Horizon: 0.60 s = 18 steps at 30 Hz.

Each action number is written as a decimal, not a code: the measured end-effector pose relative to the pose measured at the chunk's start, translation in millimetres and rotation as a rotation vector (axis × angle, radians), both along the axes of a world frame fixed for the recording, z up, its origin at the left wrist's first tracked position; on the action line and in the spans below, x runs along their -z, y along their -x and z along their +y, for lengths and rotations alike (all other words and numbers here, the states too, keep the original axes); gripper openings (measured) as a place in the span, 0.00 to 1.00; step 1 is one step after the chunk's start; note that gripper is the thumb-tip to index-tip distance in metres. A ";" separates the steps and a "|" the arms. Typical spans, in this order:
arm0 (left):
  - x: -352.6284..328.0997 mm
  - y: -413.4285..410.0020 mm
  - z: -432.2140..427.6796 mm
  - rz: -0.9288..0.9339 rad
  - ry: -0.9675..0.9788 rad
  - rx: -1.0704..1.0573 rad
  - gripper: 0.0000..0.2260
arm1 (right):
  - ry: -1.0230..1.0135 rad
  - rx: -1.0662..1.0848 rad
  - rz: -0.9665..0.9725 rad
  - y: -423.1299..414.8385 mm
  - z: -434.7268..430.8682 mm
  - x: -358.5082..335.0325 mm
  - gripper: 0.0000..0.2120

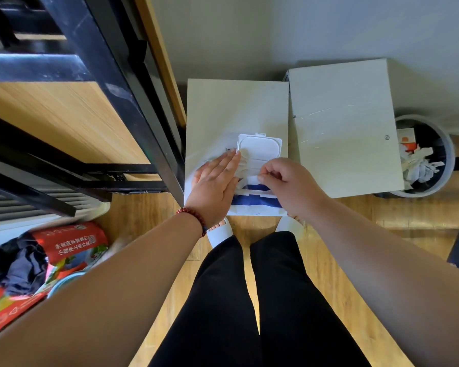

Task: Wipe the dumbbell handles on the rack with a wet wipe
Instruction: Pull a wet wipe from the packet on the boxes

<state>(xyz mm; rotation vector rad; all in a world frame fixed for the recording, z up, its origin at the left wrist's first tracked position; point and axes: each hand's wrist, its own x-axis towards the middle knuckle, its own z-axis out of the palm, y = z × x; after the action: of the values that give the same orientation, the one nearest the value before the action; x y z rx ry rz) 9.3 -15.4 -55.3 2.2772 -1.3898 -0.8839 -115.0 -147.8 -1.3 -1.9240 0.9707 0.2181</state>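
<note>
Trousers (249, 300): black, nearest the camera, above a wooden floor (342, 260).
Bracelet (194, 214): red beads on the left wrist.
Left hand (215, 186): flat, fingers straight and together, pressing down on the left part of the wet wipe pack (257, 201).
Right hand (284, 181): fingers curled, thumb and forefinger pinching a white wet wipe (252, 178) at the pack's opening.
Pack position: lying flat at the near edge of a white box (223, 107), directly in front of the person.
Pack axis: the blue band and the opening run left to right, so the long axis seems to lie across the body; the left end is hidden under the palm.
Lid (260, 147): flipped open and pointing away from the person, hinged on the far side of the opening.
Risk, pack: if the pressing hand eases, the pull may lift or drag the pack off the box's near edge.
Risk, wipe: a fast tug could bring out several sheets or tear this one; a lid left open would dry the rest.
Second box (342, 128): just to the right, touching or nearly touching the first.
Bin (445, 144): beyond it, holding crumpled paper.
Black frame (112, 83): far left, with wooden panels.
Dumbbell handles: not in view, not yet wiped.
</note>
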 end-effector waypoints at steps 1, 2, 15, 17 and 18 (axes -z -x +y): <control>0.3 -0.1 -0.1 -0.004 -0.002 0.013 0.25 | -0.035 0.047 -0.002 4.1 0.6 -0.4 0.05; 0.6 0.0 -0.3 -0.008 -0.002 0.026 0.24 | -0.061 0.084 -0.005 7.8 1.7 -0.2 0.05; -0.7 3.2 -2.5 -0.011 -0.012 0.002 0.24 | 0.290 0.004 -0.128 4.4 15.9 22.9 0.05; -1.1 5.2 -3.6 -0.002 -0.013 -0.025 0.24 | 0.246 0.153 -0.175 5.5 19.0 20.6 0.06; -1.1 6.0 -4.5 0.000 -0.014 -0.035 0.23 | 0.224 0.210 -0.180 5.6 20.6 19.1 0.05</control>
<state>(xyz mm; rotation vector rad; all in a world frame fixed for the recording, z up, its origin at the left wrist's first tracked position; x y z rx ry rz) 3.3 -19.9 -54.3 2.3045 -1.3442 -0.8854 -120.7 -127.2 -20.3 -1.9842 1.1022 -0.1900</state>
